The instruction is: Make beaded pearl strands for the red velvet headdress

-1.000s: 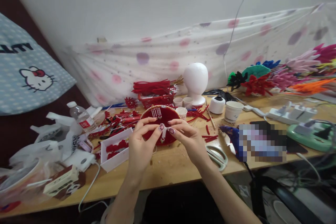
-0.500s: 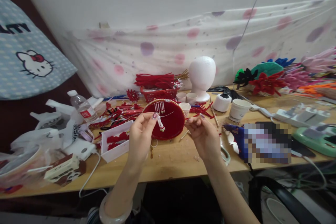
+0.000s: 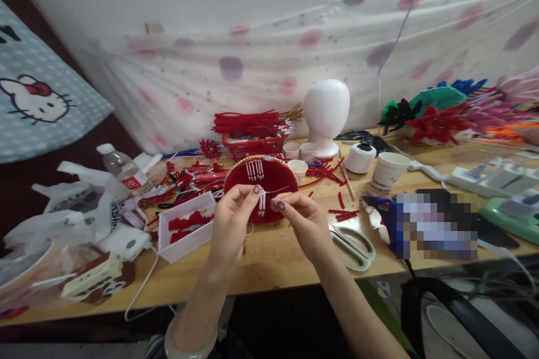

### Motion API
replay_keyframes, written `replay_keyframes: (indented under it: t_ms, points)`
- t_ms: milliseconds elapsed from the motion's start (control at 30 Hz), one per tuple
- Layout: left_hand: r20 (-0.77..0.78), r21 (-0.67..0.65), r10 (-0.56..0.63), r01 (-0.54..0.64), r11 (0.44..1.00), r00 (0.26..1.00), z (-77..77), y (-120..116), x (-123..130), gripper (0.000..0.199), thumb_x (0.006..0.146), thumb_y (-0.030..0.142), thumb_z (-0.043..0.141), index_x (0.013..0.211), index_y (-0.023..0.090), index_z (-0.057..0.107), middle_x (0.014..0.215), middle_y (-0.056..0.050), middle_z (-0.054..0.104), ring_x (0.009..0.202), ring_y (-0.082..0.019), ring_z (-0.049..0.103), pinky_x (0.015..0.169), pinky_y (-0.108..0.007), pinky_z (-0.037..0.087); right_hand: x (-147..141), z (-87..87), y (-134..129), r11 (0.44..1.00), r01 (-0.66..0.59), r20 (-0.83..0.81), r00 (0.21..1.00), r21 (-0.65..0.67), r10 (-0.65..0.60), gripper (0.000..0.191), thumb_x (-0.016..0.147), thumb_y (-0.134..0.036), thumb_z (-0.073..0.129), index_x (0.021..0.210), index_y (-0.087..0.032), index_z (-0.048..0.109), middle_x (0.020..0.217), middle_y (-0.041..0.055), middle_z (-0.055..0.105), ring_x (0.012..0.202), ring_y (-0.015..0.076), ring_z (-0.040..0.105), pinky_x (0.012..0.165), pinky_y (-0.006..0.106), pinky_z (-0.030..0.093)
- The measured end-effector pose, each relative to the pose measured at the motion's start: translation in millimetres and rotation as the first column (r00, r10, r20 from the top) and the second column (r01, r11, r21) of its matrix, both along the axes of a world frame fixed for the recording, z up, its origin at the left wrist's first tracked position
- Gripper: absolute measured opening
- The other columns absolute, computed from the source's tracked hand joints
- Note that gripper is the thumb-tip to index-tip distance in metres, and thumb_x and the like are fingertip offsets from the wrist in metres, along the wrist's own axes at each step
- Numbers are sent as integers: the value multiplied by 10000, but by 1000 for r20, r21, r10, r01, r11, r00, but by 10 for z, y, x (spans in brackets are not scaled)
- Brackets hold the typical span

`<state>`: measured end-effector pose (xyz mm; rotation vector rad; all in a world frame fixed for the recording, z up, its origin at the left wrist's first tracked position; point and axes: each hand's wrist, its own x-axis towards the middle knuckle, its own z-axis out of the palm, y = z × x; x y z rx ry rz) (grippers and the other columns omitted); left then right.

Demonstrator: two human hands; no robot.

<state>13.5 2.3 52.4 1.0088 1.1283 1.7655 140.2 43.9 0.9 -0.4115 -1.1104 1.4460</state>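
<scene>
My left hand (image 3: 234, 219) pinches the top of a small white beaded tassel (image 3: 261, 206) between thumb and finger. Its short strands hang down and end in darker beads. A thin pale wire (image 3: 278, 189) sticks out to the right from that pinch. Close beside the tassel, my right hand (image 3: 304, 223) has thumb and fingertips pressed together; what they hold is too fine to make out. Behind both hands stands a round red velvet piece (image 3: 240, 175) with a beaded gold rim, and a row of white beaded strands (image 3: 255, 170) hangs near its top.
Scissors (image 3: 356, 249) lie right of my right forearm, near a blue glue gun (image 3: 385, 219). A white box (image 3: 168, 249) with red pieces sits at left. Farther back are paper cups (image 3: 297, 170), a red basket (image 3: 252, 146) and a white foam head (image 3: 326, 112).
My right hand has moved left and in, from well apart to right beside the tassel. The scissors now show more fully as the view has shifted slightly.
</scene>
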Motion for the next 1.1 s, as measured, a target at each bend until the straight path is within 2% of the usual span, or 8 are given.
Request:
replay_keyframes:
  t_ms: [200,333,433,500,700,833,933,1100]
  points:
    - [104,-20,-13,16,1000,994,-91,84,-11,185,700,304,833,731,172,707,743,4,682,731,-134,585,738,-258,461,49,-48,137,992,-5,-153,988,-129,-15,258,769,-466,839,747,-267,676,881,-9,717,1017,199,699,1006,383,529]
    - [154,-37,-32,38,999,987,-113,108,-11,159,688,272,826,711,168,708,711,14,649,706,-123,561,687,-241,438,83,11,183,989,-14,-144,990,-147,-7,244,832,-455,762,792,-259,623,906,10,656,754,148,634,808,335,579]
    - [180,-36,-58,65,997,982,-107,112,-1,164,694,273,819,706,164,698,719,11,649,727,-126,567,710,-245,442,50,20,148,993,-15,-81,997,-118,6,259,877,-467,706,796,-262,569,807,-30,561,561,106,468,585,269,497]
    - [189,-39,-70,79,996,979,-93,111,10,156,703,263,813,698,161,696,707,11,646,721,-127,567,715,-250,444,29,11,96,997,-2,-10,1000,-77,1,248,917,-488,658,836,-271,570,727,-57,481,520,105,383,533,255,424]
    - [203,-61,-80,94,994,976,-28,88,51,134,673,246,822,711,161,727,690,0,676,716,-138,605,708,-253,470,35,28,-74,993,-44,305,952,105,10,259,873,-439,746,1033,-245,687,729,-41,496,642,146,433,584,267,373]
    - [218,-71,-89,107,992,972,-5,61,60,199,633,275,856,732,157,730,687,2,689,649,-118,594,608,-223,457,15,63,-94,978,-81,426,905,190,-8,174,861,-373,759,813,-220,692,708,-31,512,673,158,453,625,283,367]
    - [228,-55,-88,103,993,970,-10,49,41,200,642,274,855,750,162,729,699,13,682,644,-109,593,606,-219,457,23,59,-69,967,-102,466,884,232,-18,330,908,-413,699,649,-211,664,657,-22,506,652,161,446,629,296,357]
    - [250,-30,-96,107,994,963,-24,62,-7,172,696,286,825,759,175,709,687,10,683,638,-143,617,652,-277,472,72,-50,-15,971,-97,438,899,219,-9,324,888,-476,721,691,-219,729,681,-8,538,687,176,487,678,311,393]
